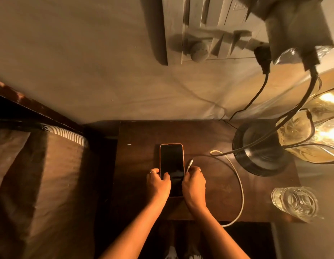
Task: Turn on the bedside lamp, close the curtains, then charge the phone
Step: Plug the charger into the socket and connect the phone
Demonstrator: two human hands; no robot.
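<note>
A phone (171,161) with a dark screen lies flat in the middle of the wooden bedside table (136,139). My left hand (157,182) rests on its lower left edge, thumb on the glass. My right hand (194,182) sits at the phone's right edge and pinches the white charging cable (239,184) just behind its plug (190,162), which points away from me beside the phone. The cable loops round the right of the table and off its front edge. The bedside lamp (259,150) at the right glows, its round metal base on the table.
A clear glass (296,202) stands at the table's front right corner. Dark cords (255,98) run from a wall socket to the lamp. A bed with a brown cover (41,174) and striped pillow lies left. A door with a round knob (199,51) is behind.
</note>
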